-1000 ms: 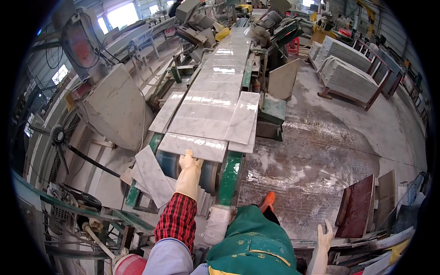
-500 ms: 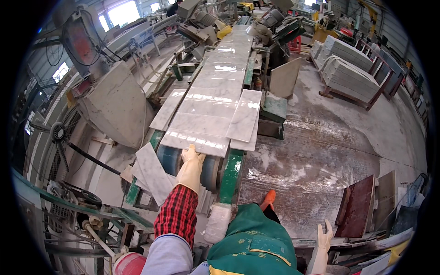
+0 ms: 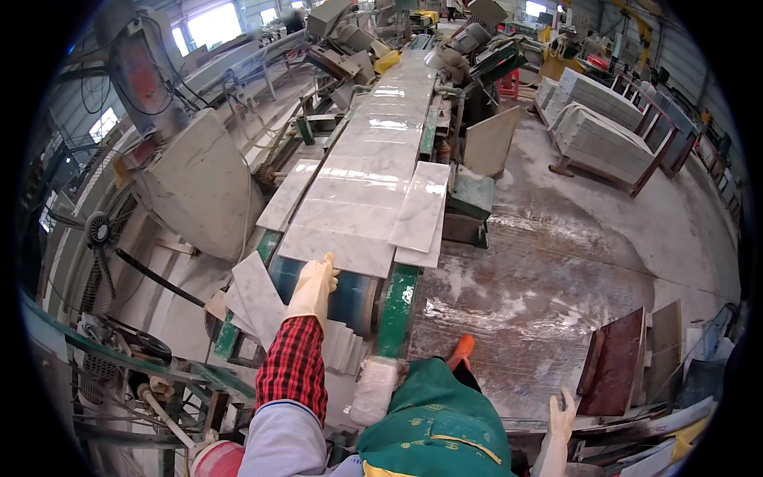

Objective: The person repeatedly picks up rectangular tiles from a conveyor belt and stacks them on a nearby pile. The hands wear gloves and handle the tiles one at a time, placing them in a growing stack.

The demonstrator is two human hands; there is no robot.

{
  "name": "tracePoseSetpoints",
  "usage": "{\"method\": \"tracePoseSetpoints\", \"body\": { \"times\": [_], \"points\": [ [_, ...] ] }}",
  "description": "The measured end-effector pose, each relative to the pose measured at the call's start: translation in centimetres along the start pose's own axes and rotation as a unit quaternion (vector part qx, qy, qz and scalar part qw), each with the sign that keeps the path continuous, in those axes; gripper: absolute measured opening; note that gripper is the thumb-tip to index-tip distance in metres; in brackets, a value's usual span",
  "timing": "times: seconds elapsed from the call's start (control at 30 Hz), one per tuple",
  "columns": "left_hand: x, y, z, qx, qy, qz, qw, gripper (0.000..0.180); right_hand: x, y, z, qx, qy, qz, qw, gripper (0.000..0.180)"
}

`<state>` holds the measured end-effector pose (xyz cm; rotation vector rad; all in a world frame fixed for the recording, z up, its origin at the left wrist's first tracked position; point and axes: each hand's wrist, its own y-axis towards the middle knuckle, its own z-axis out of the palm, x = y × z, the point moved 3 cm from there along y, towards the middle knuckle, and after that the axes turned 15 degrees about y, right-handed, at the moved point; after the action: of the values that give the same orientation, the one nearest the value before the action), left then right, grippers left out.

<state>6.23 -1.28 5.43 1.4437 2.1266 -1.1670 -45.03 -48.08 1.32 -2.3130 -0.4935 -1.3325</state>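
My left hand (image 3: pixel 315 285), in a cream rubber glove, is at the near edge of a grey-veined white marble slab (image 3: pixel 338 240) on the conveyor. Its fingers look bent together, with a fingertip over the slab's edge; the underside of the grip is hidden. More wet, shiny slabs run in a row up the belt. My right hand (image 3: pixel 561 413), gloved too, hangs low at the right with its fingers apart, holding nothing. Beside the row, two narrow marble pieces (image 3: pixel 420 205) overlap on the right, and another strip (image 3: pixel 289 195) lies on the left.
Blue conveyor roller (image 3: pixel 350 300) and green frame (image 3: pixel 397 312) stand before me. Loose marble offcuts (image 3: pixel 256 296) lean at the left. Machine motors (image 3: pixel 469 38) flank the far belt. Stacked slabs (image 3: pixel 608 141) rest on a rack at right; a dark red board (image 3: pixel 613 366) leans nearby.
My left hand has drawn back slightly toward me and to the left at the slab's near edge. My right hand stays low and apart, almost unmoved.
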Motion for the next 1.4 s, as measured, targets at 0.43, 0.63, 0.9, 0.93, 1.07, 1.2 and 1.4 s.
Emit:
{"method": "tracePoseSetpoints", "body": {
  "times": [0.43,0.63,0.9,0.93,1.07,1.2,1.4],
  "points": [
    [-1.5,-4.3,0.0,-0.350,0.147,0.306,0.873,0.040,-3.5,-4.6,-24.4,-0.357,-0.443,-0.009,0.822,0.055],
    [-2.1,-4.3,5.3,-0.394,0.272,0.268,0.836,0.058,-0.7,-11.0,-22.3,-0.416,-0.675,-0.187,0.580,0.060],
    [-3.5,-5.5,6.1,-0.408,0.302,0.281,0.815,0.049,-2.7,-10.6,-23.3,-0.421,-0.601,-0.095,0.673,0.066],
    [-3.4,-5.5,5.9,-0.407,0.303,0.282,0.814,0.049,-2.9,-10.6,-23.2,-0.419,-0.600,-0.104,0.673,0.067],
    [-3.7,-5.7,5.9,-0.405,0.311,0.290,0.809,0.047,-3.9,-10.5,-23.5,-0.407,-0.596,-0.045,0.691,0.071],
    [-3.8,-5.6,5.8,-0.407,0.313,0.297,0.805,0.045,-4.9,-10.7,-23.6,-0.414,-0.621,-0.095,0.659,0.070],
    [-4.3,-5.8,5.7,-0.408,0.327,0.295,0.800,0.045,-5.5,-10.7,-23.3,-0.418,-0.625,-0.082,0.654,0.068]
  ]
}}
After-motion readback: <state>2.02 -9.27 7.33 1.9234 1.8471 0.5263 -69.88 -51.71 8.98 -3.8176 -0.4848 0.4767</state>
